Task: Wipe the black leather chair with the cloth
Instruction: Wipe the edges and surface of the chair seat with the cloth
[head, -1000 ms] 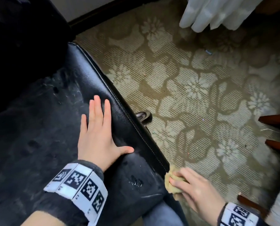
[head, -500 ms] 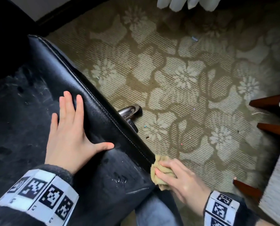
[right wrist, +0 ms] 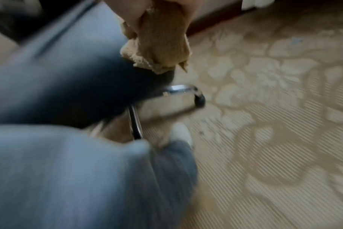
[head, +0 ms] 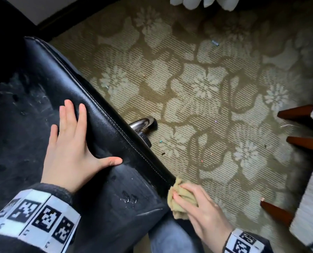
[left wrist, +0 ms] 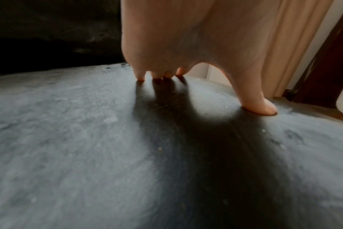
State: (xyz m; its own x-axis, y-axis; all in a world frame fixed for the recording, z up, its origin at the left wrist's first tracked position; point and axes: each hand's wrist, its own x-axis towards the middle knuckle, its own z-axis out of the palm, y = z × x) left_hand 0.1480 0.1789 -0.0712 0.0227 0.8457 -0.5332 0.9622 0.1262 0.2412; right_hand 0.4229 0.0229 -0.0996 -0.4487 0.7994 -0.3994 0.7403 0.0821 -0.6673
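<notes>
The black leather chair point(head: 104, 123) fills the left of the head view, its dusty seat point(left wrist: 88, 139) pale grey with smears. My left hand point(head: 73, 143) lies flat on the seat beside the raised side edge, fingers straight and thumb spread; in the left wrist view its fingertips point(left wrist: 141, 77) touch the leather. My right hand point(head: 197, 207) holds a bunched tan cloth point(head: 177, 201) against the outer side of the chair near its front corner. In the right wrist view the cloth point(right wrist: 162, 46) hangs bunched from the fingers against the dark chair side.
A chrome chair base leg point(head: 143, 123) sticks out below the seat onto the floral carpet point(head: 216, 99). Brown wooden furniture legs point(head: 296, 114) stand at the right. My jeans-clad leg point(head: 170, 240) is beside the chair. White fabric point(head: 203, 2) hangs at the top.
My right hand with the cloth has shifted slightly along the chair's side near the front corner. The left hand has stayed flat on the seat.
</notes>
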